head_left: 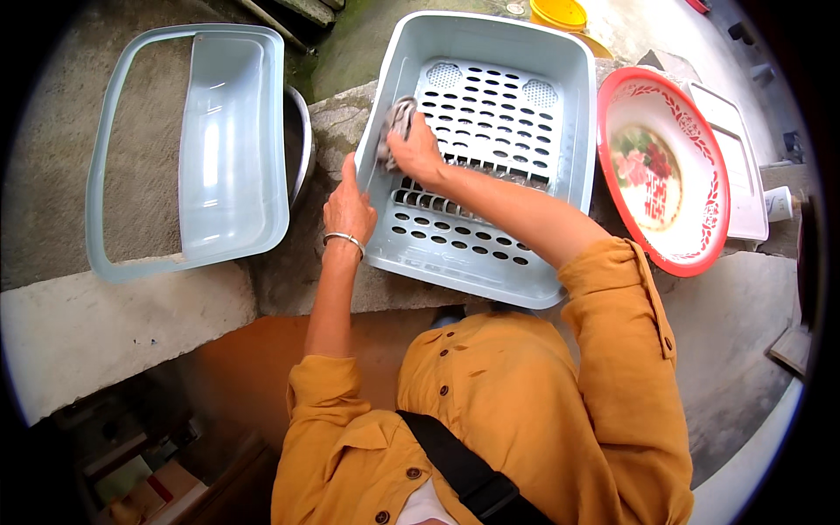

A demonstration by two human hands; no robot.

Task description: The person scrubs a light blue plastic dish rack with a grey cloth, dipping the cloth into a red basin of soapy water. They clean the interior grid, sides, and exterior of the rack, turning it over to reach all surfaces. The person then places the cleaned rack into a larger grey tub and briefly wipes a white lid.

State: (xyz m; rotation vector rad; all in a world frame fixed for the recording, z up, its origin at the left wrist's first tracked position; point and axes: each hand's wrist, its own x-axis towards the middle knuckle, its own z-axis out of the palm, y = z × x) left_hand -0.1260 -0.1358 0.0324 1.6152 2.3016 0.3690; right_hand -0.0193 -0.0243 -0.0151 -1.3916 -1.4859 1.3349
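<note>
A light blue plastic dish drainer box (pixel 481 280) lies before me, its slotted rack (pixel 490 105) visible inside. My right hand (pixel 416 150) reaches across it and presses a crumpled greyish-brown cloth (pixel 395 122) against the inner left wall. Cloth and fingertips are slightly blurred. At the box's left rim is my left hand (pixel 350 208), gripping the edge with the index finger stretched along it. Part of its grip is hidden behind the wall.
Left of the box rests a light blue lid frame (pixel 98 184) with a clear curved panel (pixel 223 149), a round metal basin (pixel 304 140) partly behind it. On the right stand a red-rimmed enamel basin (pixel 604 131) holding some liquid, a white tray (pixel 744 179) and a yellow bucket (pixel 558 13) farther back.
</note>
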